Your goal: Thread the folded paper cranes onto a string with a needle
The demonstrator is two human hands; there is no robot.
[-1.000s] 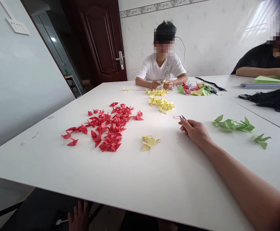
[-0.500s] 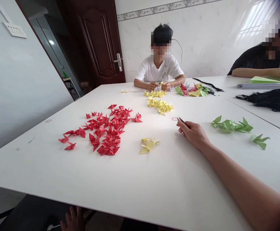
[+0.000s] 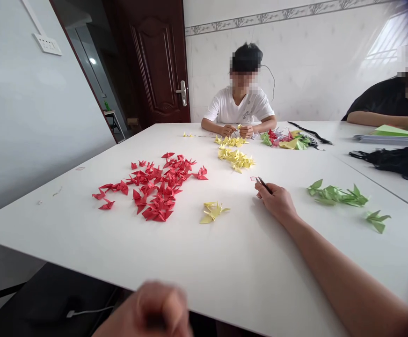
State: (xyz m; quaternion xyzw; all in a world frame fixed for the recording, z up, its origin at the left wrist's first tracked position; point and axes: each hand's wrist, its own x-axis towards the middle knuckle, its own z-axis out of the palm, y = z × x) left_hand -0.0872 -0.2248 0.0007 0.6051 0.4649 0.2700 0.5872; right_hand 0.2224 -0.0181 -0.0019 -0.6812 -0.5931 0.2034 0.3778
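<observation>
R hand [image 3: 277,201] pinches tweezers [image 3: 265,186]; L hand [image 3: 151,311] blurred, can't tell grip; shirt print [image 3: 249,114] illeg.

From where I stood I could read nothing: the dark print [image 3: 249,112] on the white V-necked fabric T-shirt [image 3: 221,106] and the small red rectangular outline [image 3: 254,179] on the smooth white tabletop [image 3: 225,262] were illegible.

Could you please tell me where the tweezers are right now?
In the head view, the tweezers are right of centre, held in the right hand, between the nearest yellow paper cranes and the green paper cranes.
</observation>
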